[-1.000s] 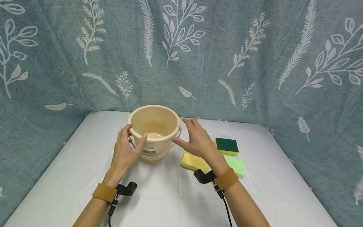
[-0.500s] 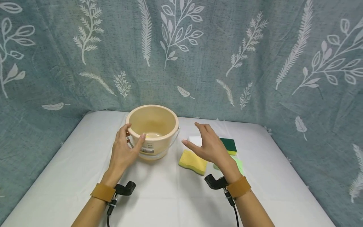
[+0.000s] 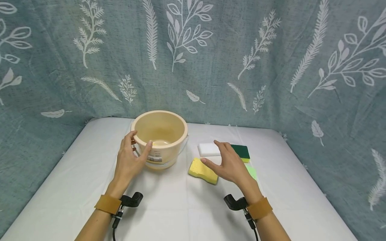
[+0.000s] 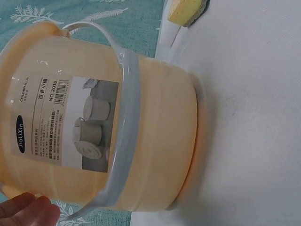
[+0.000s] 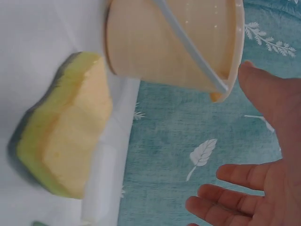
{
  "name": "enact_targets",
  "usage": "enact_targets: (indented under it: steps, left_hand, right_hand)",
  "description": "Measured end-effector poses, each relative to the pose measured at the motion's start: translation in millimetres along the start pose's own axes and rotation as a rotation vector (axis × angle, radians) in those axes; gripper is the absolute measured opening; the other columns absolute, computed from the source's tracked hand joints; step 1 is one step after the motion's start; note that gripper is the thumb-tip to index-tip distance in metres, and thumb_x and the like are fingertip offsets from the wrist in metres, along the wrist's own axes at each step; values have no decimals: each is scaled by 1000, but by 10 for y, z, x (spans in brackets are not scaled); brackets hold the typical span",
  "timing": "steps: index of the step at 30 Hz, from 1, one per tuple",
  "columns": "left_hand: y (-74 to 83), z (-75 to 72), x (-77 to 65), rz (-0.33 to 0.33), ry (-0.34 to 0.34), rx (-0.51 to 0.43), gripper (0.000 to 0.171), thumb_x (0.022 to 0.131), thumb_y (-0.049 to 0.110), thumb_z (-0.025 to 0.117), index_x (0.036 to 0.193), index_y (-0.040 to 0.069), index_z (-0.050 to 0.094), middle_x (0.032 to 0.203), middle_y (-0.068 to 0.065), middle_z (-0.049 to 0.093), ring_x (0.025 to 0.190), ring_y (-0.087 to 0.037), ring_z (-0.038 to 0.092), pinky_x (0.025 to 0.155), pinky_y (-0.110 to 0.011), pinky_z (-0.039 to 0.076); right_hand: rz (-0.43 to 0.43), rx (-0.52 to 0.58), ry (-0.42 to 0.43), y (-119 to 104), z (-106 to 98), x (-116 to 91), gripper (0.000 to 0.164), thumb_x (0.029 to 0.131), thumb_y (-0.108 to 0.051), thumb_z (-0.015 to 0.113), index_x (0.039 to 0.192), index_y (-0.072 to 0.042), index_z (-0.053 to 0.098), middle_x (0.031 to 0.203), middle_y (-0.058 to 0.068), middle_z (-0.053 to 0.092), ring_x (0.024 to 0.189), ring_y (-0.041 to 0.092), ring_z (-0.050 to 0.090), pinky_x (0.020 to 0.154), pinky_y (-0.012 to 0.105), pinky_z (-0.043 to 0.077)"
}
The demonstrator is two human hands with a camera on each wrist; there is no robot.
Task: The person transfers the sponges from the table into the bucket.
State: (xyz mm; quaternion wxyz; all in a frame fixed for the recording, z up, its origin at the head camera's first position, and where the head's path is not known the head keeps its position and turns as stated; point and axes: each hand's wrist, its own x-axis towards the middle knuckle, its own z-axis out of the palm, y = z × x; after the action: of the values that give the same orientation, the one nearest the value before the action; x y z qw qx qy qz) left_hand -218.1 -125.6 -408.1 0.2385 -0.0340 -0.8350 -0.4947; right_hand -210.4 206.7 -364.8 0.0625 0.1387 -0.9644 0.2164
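A cream plastic bucket point(image 3: 159, 147) with a grey handle point(image 4: 127, 127) and a printed label stands upright toward the back of the table. My left hand point(image 3: 129, 157) holds its near left side by the rim, fingers bent at the left and thumb at the front. In the left wrist view, fingertips point(image 4: 33, 212) show beside the bucket's upper wall. My right hand point(image 3: 229, 164) hovers right of the bucket, holding nothing, thumb and fingers spread apart. Under and left of it lies a yellow sponge point(image 3: 202, 170) with a dark underside, seen large in the right wrist view.
Behind the yellow sponge lies a white block point(image 3: 208, 149). Beside it are a sponge with a dark green top point(image 3: 241, 152) and a light green sponge point(image 3: 251, 170), partly hidden by the right hand. A patterned teal curtain point(image 3: 211, 83) surrounds the white-covered table point(image 3: 169, 207).
My right hand has drawn away from the bucket's right side, moving right and toward me, over the sponges. The left hand stays at the bucket. The head view has shifted slightly.
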Motion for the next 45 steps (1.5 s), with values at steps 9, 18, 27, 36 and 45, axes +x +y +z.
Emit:
enact_targets:
  steps: [9, 18, 27, 36, 45]
  left_hand:
    - [-14, -14, 2, 9, 11, 8, 75, 98, 42, 66, 153, 1, 36, 146, -26, 45, 126, -41, 52, 98, -53, 51]
    - [-16, -12, 7, 17, 21, 4, 74, 97, 41, 67, 152, 0, 37, 146, -26, 45, 126, -42, 52, 97, -54, 52]
    - [-8, -4, 12, 13, 26, 13, 75, 97, 43, 66, 152, 1, 38, 144, -26, 47, 124, -41, 53, 95, -53, 52]
    - [-12, 2, 5, 12, 24, 23, 75, 97, 44, 67, 152, 2, 38, 145, -26, 47, 124, -41, 54, 95, -53, 52]
    - [-6, -2, 2, 6, 13, 32, 75, 97, 43, 68, 152, 1, 38, 145, -26, 46, 125, -41, 54, 96, -53, 52]
  right_hand:
    - [17, 16, -36, 147, 196, -67, 95, 90, -67, 65, 155, -3, 40, 149, 24, 46, 131, 39, 53, 102, 59, 49]
    - [65, 12, -78, 264, 359, -93, 92, 90, -65, 67, 153, -3, 43, 153, 28, 42, 136, 44, 49, 104, 62, 47]
    - [97, 16, -104, 340, 492, -83, 92, 89, -65, 68, 151, -2, 45, 146, 24, 49, 127, 38, 56, 102, 58, 49]
    - [120, 27, -142, 413, 611, -84, 91, 89, -65, 67, 150, -1, 46, 146, 24, 50, 132, 39, 53, 108, 58, 45]
    - [96, 14, -134, 465, 693, -103, 90, 87, -59, 74, 149, 1, 47, 141, 22, 53, 125, 34, 56, 106, 52, 48]
